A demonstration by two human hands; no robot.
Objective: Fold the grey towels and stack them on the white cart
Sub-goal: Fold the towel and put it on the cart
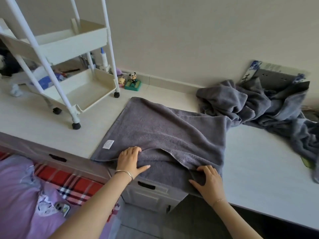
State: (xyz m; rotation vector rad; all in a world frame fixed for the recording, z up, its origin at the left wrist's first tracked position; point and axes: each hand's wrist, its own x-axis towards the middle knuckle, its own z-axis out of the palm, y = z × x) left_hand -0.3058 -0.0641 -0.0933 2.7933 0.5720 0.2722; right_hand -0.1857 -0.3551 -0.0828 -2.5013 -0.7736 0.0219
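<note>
Two bare hands rest on one grey terry towel (164,135) spread over the pale desk top (259,161), its near edge hanging past the desk front. The left hand (130,161) pinches a fold of the upper layer, fingers tucked under the cloth, thumb flat on the layer below. The right hand (208,181) presses down on the near corner, fingers curled on the hem. Beyond the right hand lies a crumpled heap of grey towels (259,104). Beyond the left hand stands the white wheeled cart (69,49), its visible trays bare of towels.
</note>
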